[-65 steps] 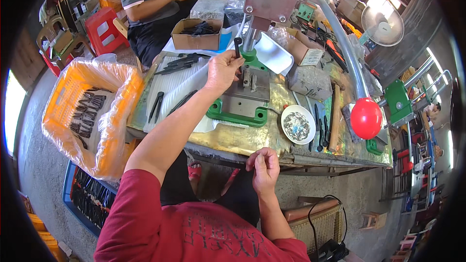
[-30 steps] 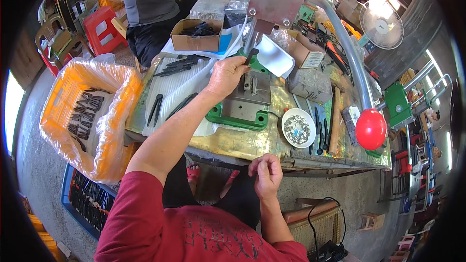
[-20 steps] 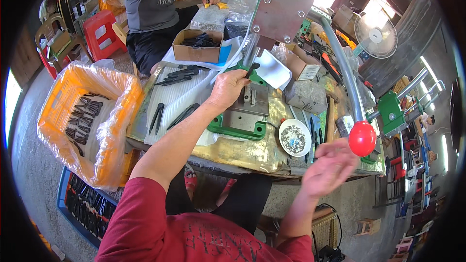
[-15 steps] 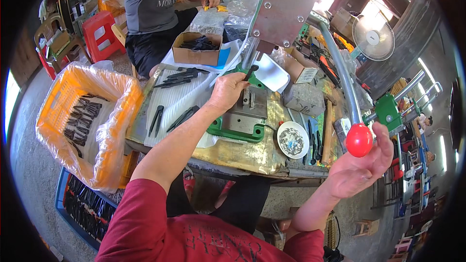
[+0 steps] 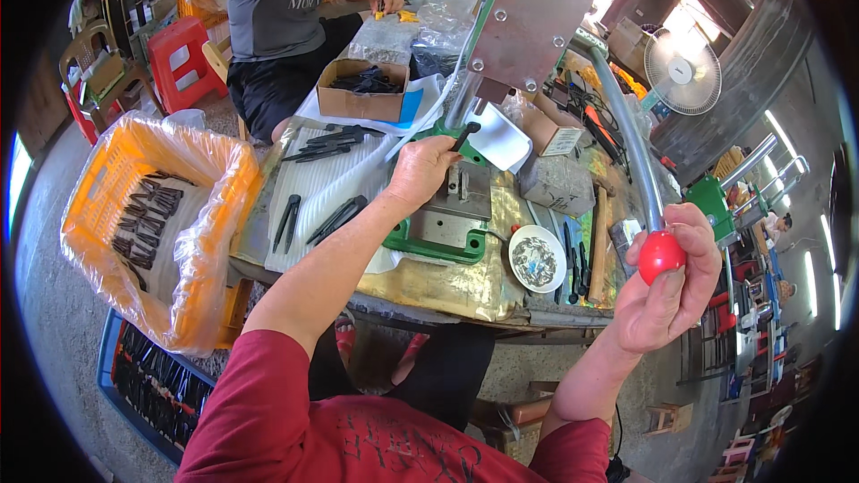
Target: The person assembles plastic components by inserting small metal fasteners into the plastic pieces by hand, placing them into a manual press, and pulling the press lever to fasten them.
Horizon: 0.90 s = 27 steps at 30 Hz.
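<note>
My left hand (image 5: pixel 422 170) is closed on a small black part (image 5: pixel 466 132) with a rounded end, held at the green hand press (image 5: pixel 438 246) above its steel fixture block (image 5: pixel 458 197). On the right, my right hand (image 5: pixel 669 291) wraps round the red ball knob (image 5: pixel 662 258) at the end of the press's long metal lever (image 5: pixel 626 134). The press's upper plate (image 5: pixel 532 22) stands over the fixture. Several black plier-like pieces (image 5: pixel 337 219) lie on white foam sheeting left of the press. What sits in the fixture is too small to make out.
An orange plastic-lined crate (image 5: pixel 233 215) with black pieces stands at left, a blue crate (image 5: pixel 112 367) below it. A cardboard box (image 5: pixel 362 105) of black parts, a white bowl (image 5: pixel 537 259) and a hammer (image 5: pixel 599 250) are on the table. A co-worker (image 5: pixel 282 22) sits opposite, holding a yellow-handled tool.
My right hand has gone from open beside the red knob to gripping it. My left hand stays by the fixture with the black part.
</note>
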Motion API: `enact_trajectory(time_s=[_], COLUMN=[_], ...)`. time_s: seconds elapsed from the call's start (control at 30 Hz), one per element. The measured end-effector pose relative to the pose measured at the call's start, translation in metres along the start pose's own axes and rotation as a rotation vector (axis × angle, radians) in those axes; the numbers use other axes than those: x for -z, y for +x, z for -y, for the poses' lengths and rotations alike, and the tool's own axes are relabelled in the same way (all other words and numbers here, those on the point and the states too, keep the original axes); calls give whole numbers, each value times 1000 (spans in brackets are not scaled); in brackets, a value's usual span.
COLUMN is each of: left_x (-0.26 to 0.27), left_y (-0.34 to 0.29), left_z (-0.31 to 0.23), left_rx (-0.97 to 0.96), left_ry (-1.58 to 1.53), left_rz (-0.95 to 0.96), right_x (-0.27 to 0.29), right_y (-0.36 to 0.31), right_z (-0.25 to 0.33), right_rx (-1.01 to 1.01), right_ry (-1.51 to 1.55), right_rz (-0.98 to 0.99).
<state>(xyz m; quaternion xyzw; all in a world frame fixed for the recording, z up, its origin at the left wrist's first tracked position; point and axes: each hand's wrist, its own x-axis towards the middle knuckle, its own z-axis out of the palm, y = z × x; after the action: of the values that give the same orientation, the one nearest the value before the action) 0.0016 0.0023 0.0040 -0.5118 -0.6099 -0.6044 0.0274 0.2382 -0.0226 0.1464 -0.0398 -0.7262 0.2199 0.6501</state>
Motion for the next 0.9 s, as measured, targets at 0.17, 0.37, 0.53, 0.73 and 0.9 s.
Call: enact_trajectory(time_s=[0.17, 0.37, 0.53, 0.73, 0.9], left_x=[2, -2, -1, -1, -2], left_y=[-1, 0, 0, 0, 1], left_z=[-4, -3, 2, 0, 2], left_rx=[49, 55, 31, 50, 44], left_ry=[49, 28, 23, -17, -15], left_rz=[35, 28, 11, 9, -10], right_x=[-2, 3, -4, -7, -10], right_y=[5, 10, 19, 27, 29], right_z=[3, 8, 19, 19, 23], right_rx=[-18, -85, -116, -182, -193], right_ry=[35, 0, -27, -29, -65], right_rz=[43, 110, 100, 25, 38])
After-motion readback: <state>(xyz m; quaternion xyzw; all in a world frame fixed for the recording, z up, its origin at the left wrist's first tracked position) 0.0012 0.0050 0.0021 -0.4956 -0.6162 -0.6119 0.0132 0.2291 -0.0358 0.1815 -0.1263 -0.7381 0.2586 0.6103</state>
